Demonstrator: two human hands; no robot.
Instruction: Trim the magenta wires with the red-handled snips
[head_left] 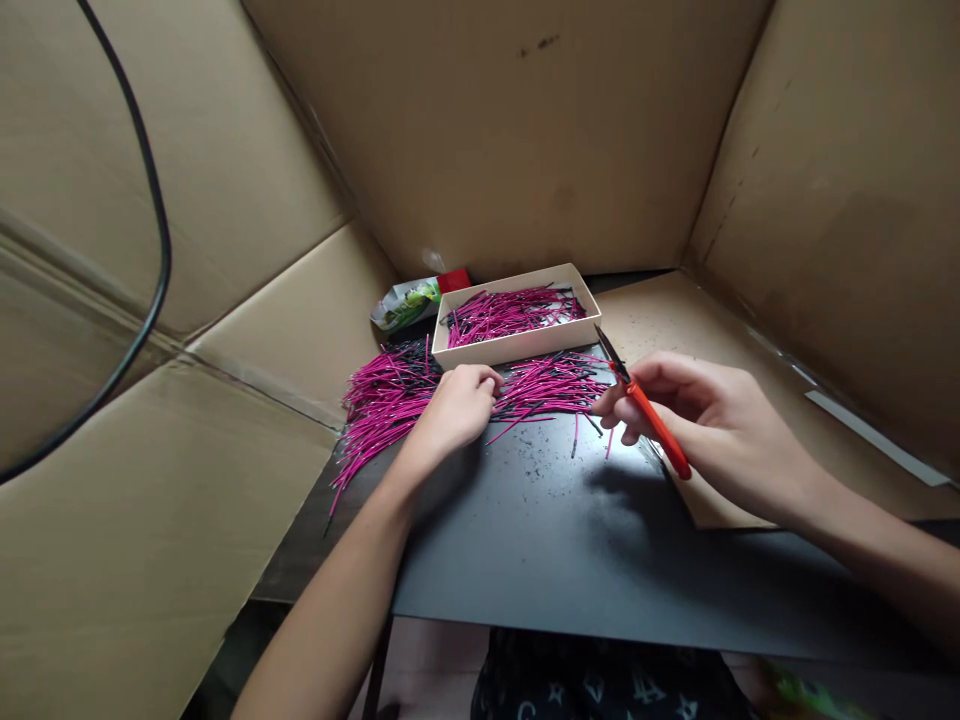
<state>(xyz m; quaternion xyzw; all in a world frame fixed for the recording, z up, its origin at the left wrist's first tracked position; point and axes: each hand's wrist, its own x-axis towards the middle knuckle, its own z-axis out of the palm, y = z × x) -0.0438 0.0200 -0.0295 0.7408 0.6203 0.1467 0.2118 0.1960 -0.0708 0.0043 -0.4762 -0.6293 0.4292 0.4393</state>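
Observation:
My right hand [697, 420] is closed round a pair of wire cutters with red handles [651, 415], whose dark jaws point up and to the left. Over the middle of the wires, my left hand [469, 400] is closed with its fingers curled down; what they hold, if anything, is hidden. To its left lies a thick pile of short magenta and black wires [382, 400]. Another spread of such wires [551, 385] lies between my two hands. Just behind them stands a shallow cream box [517, 350] with more of these wires [510, 312] inside.
Tall cardboard walls [525, 140] surround the dark table [525, 560]. A flat cardboard sheet [660, 300] lies on the right. Behind the pile is a green and red packet [412, 302]. Small dark scraps [536, 460] dot the tabletop, and a black cable [154, 190] hangs at left.

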